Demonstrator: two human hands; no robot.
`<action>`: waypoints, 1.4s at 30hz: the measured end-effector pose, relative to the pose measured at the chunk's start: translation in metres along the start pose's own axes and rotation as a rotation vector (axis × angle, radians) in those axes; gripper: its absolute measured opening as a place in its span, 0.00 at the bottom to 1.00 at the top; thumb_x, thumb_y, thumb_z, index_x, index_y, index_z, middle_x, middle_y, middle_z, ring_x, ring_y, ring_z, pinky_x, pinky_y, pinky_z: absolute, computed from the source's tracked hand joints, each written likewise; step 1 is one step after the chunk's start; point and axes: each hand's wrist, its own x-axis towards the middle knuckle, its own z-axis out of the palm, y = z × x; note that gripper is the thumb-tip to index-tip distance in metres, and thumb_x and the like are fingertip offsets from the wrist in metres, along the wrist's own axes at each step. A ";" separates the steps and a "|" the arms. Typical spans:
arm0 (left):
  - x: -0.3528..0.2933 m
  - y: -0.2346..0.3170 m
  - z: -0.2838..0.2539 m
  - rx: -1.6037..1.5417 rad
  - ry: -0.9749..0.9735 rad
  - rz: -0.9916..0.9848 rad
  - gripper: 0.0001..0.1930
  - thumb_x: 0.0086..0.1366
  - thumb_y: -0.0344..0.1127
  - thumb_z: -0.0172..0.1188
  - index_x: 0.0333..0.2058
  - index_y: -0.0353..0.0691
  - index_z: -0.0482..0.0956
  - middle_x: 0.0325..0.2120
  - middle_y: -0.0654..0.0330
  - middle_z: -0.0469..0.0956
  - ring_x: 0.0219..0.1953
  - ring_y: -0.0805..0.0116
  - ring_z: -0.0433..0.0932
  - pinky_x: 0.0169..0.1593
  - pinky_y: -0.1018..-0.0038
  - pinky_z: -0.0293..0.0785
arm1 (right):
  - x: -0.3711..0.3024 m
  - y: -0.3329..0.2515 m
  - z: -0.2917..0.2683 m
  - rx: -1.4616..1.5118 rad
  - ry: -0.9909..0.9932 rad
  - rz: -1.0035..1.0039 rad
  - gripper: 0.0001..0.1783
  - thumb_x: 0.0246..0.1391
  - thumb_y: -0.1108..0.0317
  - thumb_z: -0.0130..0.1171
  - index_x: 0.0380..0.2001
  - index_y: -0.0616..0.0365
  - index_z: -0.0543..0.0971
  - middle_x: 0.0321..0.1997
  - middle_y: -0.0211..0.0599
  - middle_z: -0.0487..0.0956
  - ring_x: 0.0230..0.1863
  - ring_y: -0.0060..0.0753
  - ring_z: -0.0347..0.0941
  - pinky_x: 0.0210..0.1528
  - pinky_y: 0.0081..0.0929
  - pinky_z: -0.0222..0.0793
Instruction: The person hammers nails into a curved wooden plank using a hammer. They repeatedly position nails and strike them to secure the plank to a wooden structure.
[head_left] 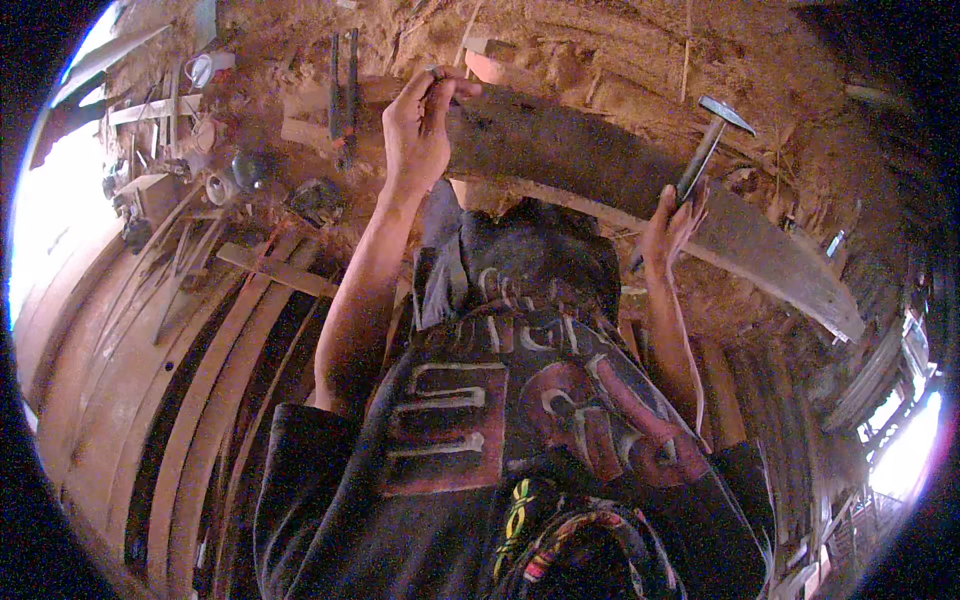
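My right hand [668, 228] is wrapped round the handle of a hammer [703, 158], which tilts up with its metal head farthest from me. A long, dark wooden plank [570, 145] stretches across in front of me, from my left hand out to the far right. At the plank's left end, my left hand [418, 130] is raised with thumb and fingers pinched together. What sits in that pinch, if anything, is too small to make out. Just beyond those fingertips lies a pale reddish block of wood [492, 68].
Two long dark handles [343, 90] of a tool lie left of my left hand. Farther left are a rounded power tool [243, 172], a short wooden strip [275, 270] and several long boards [190, 400]. Wood shavings [620, 55] cover the ground beyond the plank.
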 end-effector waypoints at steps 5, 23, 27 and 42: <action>-0.002 -0.025 0.014 -0.240 0.082 -0.032 0.06 0.70 0.27 0.52 0.40 0.35 0.77 0.32 0.57 0.84 0.37 0.73 0.83 0.39 0.76 0.77 | 0.003 -0.001 -0.007 0.026 -0.038 -0.029 0.33 0.65 0.52 0.49 0.61 0.69 0.65 0.70 0.56 0.57 0.72 0.56 0.48 0.71 0.47 0.41; 0.006 -0.036 -0.005 0.064 -0.118 0.134 0.06 0.66 0.29 0.54 0.39 0.37 0.79 0.35 0.51 0.83 0.38 0.50 0.82 0.41 0.65 0.77 | 0.014 -0.092 -0.056 0.381 -0.289 -0.126 0.22 0.64 0.57 0.52 0.50 0.65 0.73 0.46 0.48 0.77 0.44 0.47 0.74 0.48 0.39 0.68; 0.011 -0.039 -0.010 0.222 -0.272 0.411 0.08 0.67 0.31 0.54 0.41 0.38 0.80 0.37 0.51 0.82 0.40 0.50 0.82 0.42 0.63 0.77 | 0.007 -0.143 -0.081 0.453 -0.467 -0.161 0.21 0.65 0.56 0.51 0.50 0.62 0.72 0.38 0.42 0.79 0.31 0.43 0.78 0.35 0.35 0.73; 0.027 -0.077 -0.016 0.079 -0.324 0.291 0.09 0.64 0.30 0.58 0.41 0.43 0.83 0.32 0.50 0.82 0.35 0.52 0.82 0.39 0.67 0.76 | 0.020 -0.188 -0.093 0.163 -0.304 -0.676 0.24 0.63 0.53 0.53 0.48 0.66 0.72 0.30 0.51 0.78 0.28 0.56 0.75 0.31 0.43 0.72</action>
